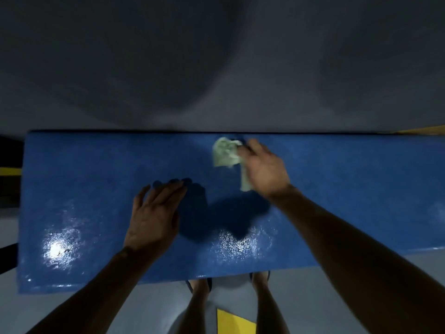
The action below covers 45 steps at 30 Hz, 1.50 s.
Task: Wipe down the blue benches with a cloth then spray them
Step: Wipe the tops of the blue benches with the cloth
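I see a grey wall (216, 56) filling the view from 10 to 2 o'clock. At 6 o'clock the grey floor (325, 297) carries a yellow patch (231, 321); a yellow stripe (9, 171) sits at 9 o'clock.

A long blue bench (96, 189) spans the view from nine to three o'clock, its speckled top glossy with bright wet-looking glare near the front edge. A crumpled pale green cloth (225, 154) lies pressed on the top near its far edge, toward one o'clock.
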### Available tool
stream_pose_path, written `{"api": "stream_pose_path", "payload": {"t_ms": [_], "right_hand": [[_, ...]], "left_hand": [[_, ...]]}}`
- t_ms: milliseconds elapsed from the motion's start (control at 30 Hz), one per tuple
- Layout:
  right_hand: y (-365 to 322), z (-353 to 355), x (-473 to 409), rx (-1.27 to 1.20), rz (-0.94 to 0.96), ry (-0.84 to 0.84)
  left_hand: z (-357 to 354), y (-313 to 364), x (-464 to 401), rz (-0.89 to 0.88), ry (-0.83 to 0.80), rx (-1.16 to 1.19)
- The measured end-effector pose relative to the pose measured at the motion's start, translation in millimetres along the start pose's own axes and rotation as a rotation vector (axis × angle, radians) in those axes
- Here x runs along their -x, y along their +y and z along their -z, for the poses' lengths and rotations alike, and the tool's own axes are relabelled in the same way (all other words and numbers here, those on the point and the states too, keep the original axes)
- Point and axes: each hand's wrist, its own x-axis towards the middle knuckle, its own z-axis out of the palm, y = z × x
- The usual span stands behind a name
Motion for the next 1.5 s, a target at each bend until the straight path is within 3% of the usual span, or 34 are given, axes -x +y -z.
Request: {"api": "stream_pose_path", "payload": {"t_ms": [100, 167, 300, 367, 467, 600, 667, 800, 933, 1033, 1133, 1267, 1400, 1500], "right_hand": [[76.7, 12.0, 34.0, -0.004, -0.237, -0.03], [97.6, 14.8, 56.8, -0.048, -0.404, 0.047], [27.4, -10.4, 56.7, -0.211, -0.676, 0.244], [-38.4, -24.3, 51.3, -0.269, -0.618, 0.258], [-101.9, -35.8, 53.8, -0.22, -0.351, 0.155], [-48.5, -23.3, 59.1, -0.072, -0.043, 0.042], [6.6, -16.1, 69.4, -0.008, -0.138, 0.011], [91.1, 5.6, 105.5, -0.045, -0.494, 0.102], [57.7, -7.4, 105.7, -0.13, -0.605, 0.225], [-28.8, -31.3, 92.8, -0.134, -0.533, 0.253], [-90.9, -45.1, 89.9, -0.161, -0.319, 0.177], [-39.3, -31.8, 102.3, -0.054, 0.0, 0.071], [67.2, -17.3, 127.3, 0.049, -0.307, 0.084], [92.9, -15.6, 151.3, -0.037, -0.538, 0.163]], "left_hand": [[-1.8, 0.4, 3.3, 0.019, -0.032, -0.008], [-1.2, 3.2, 0.2, 0.033, -0.038, -0.005], [-1.4, 5.9, -2.2, 0.035, -0.046, 0.0], [-3.5, 4.2, -1.9, 0.036, -0.071, -0.011], [-6.0, 0.8, -3.2, 0.029, -0.098, -0.028], [-7.6, 2.3, -3.1, 0.022, -0.081, -0.034], [-10.6, 3.0, -1.9, 0.024, -0.069, -0.035], [-15.5, 3.7, -1.0, 0.028, -0.049, -0.029], [-15.5, 7.0, -1.6, 0.034, -0.035, -0.025], [-15.0, 10.8, 0.5, 0.031, -0.019, -0.038], [-15.8, 8.7, 3.2, 0.014, -0.012, -0.038], [-14.8, 6.8, 10.2, 0.005, 0.003, 0.007], [-16.9, 16.8, 28.8, 0.008, 0.043, 0.025], [-21.1, 22.2, 39.9, 0.029, 0.043, 0.031]]}}
